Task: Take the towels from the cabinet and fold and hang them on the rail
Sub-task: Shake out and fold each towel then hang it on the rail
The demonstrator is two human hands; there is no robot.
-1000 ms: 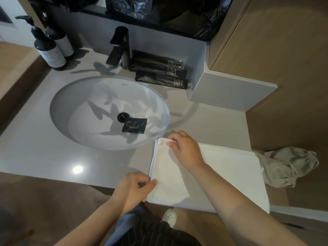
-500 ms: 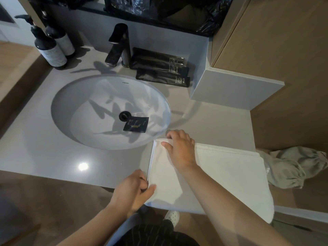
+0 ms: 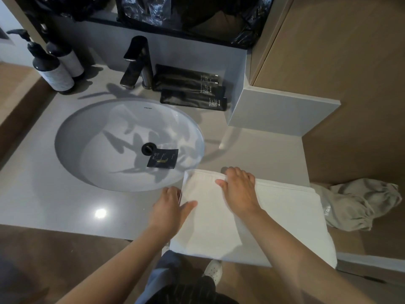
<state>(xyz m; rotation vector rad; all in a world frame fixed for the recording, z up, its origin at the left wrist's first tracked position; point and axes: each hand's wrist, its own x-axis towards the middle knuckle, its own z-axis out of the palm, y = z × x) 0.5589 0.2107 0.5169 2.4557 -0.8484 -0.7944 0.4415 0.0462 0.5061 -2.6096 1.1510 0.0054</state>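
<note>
Presses the right hand (image 3: pixel 238 191) flat on the white towel (image 3: pixel 280 218), fingers (image 3: pixel 235 172) straight and spread, tips reaching the far folded edge; grips nothing, only pins. Lays the left hand (image 3: pixel 172 207) against the towel's near-left part, thumb straight on top, fingers (image 3: pixel 172 190) along the left edge; cannot tell whether tucked beneath the layers or merely touching.

Under both palms, the towel itself: folded into a thick rectangle, stretching away to the right of the fingers across the grey counter (image 3: pixel 65 205), near side overhanging the counter's front.

Just left of the left fingers, the sink (image 3: pixel 72 132) rim, with a black sachet (image 3: pixel 162 158) farther in. Beyond the right fingertips, bare counter, then black tubes (image 3: pixel 192 93) and a faucet (image 3: pixel 138 62). Past the towel's right end, well apart from both hands, a crumpled beige cloth (image 3: pixel 361 205). No rail or cabinet in sight.

Looks like mid-fold: squaring and flattening the left end, hanging not yet begun. Next, probably, bringing that end over or lifting the bundle whole. Calls for a firm pinch through every layer to stop them sliding apart, and for care with the overhang.
</note>
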